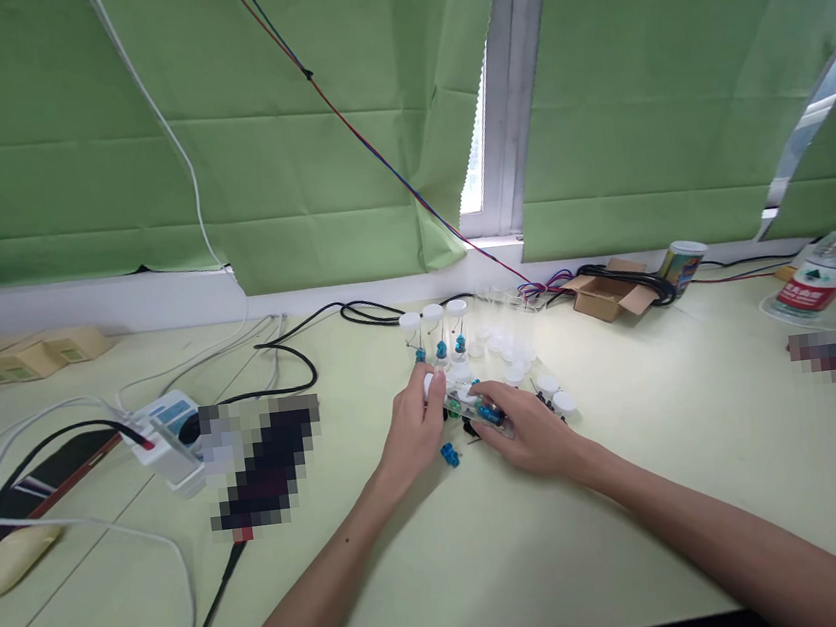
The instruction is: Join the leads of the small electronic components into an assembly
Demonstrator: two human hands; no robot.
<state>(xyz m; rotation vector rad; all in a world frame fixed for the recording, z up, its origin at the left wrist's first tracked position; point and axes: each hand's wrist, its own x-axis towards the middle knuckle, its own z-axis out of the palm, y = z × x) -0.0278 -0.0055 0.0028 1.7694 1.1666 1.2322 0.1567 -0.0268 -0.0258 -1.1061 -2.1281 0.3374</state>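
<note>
My left hand (414,425) and my right hand (529,434) meet over a small clear tube (474,409) lying sideways, with blue and green parts inside it. The left fingers pinch its white cap end (430,385); the right fingers hold its other end. A loose blue part (450,454) lies on the pale green table (492,567) just below the left hand. Behind the hands stand three capped clear tubes (435,332) with blue parts inside, and several empty tubes and white caps (521,362) sit beside them.
A white power strip (167,433) with cables sits at the left. An open cardboard box (608,294), a can (682,263) and a plastic bottle (828,272) stand at the back right. Green blinds cover the window behind. Tan boxes (15,354) rest far left.
</note>
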